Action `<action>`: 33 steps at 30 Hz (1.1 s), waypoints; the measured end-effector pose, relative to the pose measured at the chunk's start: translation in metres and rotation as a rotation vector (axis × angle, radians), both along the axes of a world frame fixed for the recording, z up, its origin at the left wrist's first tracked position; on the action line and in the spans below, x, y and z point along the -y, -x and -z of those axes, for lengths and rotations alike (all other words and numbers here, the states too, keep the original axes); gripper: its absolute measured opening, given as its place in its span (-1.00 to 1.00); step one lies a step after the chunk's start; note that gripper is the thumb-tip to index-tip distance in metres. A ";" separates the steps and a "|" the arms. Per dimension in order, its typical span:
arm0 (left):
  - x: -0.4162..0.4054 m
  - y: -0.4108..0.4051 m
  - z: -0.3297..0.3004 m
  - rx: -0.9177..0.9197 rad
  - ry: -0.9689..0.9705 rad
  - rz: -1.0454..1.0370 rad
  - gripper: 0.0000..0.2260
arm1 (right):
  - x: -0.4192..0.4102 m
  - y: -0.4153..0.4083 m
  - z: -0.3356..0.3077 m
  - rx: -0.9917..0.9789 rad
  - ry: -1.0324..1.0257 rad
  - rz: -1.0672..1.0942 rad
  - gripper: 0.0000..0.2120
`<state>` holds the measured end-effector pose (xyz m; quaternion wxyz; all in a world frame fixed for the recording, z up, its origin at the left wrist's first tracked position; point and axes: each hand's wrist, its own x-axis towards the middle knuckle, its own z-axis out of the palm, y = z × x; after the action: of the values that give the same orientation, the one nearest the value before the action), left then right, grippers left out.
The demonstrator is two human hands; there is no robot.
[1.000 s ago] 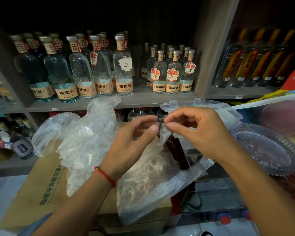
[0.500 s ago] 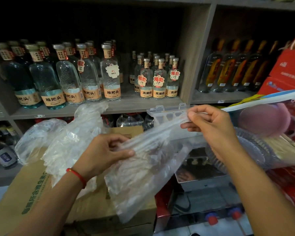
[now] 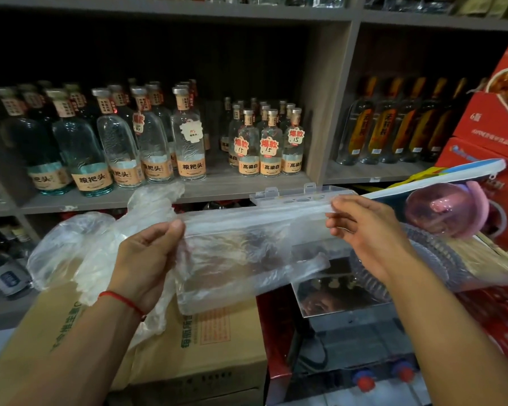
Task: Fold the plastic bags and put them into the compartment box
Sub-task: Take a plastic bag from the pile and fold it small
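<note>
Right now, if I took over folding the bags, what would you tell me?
Left hand pinches one end of the clear plastic bag; right hand pinches the other, so the bag is stretched flat between them.
More crumpled bags lie on the cardboard carton.
The compartment box sits just behind the bag.
Nothing looks folded yet.
Left: fold this bag, put it in the box, then the others.

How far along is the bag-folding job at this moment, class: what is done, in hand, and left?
Done: nothing folded shows; what lies inside the clear compartment box cannot be told. In hand: the left hand and right hand pinch one plastic bag stretched flat between them. Left: folding it, boxing it, then the crumpled bags on the cardboard carton.
</note>
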<state>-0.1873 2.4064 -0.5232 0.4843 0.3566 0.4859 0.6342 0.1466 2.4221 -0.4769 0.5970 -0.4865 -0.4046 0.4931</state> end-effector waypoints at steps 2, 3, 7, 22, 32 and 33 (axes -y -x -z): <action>0.000 -0.001 -0.001 -0.045 -0.031 -0.041 -0.75 | 0.000 0.003 0.001 0.034 -0.017 -0.027 -0.91; 0.000 -0.002 -0.003 -0.067 -0.052 -0.063 -0.80 | -0.001 0.005 0.001 0.064 -0.036 -0.028 -0.88; 0.001 0.000 -0.011 -0.076 -0.115 -0.145 -0.85 | -0.002 0.010 0.003 0.141 -0.093 0.020 -0.85; 0.000 0.010 -0.053 -0.524 -0.448 -0.437 -0.82 | -0.006 0.029 0.000 0.116 -0.237 0.032 -0.91; 0.008 0.017 -0.104 -0.907 -0.640 -0.345 -0.83 | -0.011 0.035 0.001 0.190 -0.179 0.042 -0.85; 0.008 0.015 -0.112 -0.945 -0.662 -0.315 -0.84 | -0.012 0.035 0.001 0.262 -0.184 0.097 -0.85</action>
<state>-0.2025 2.3982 -0.4110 -0.0209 0.6557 0.4723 0.5887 0.1116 2.4336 -0.4774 0.6043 -0.5088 -0.4986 0.3568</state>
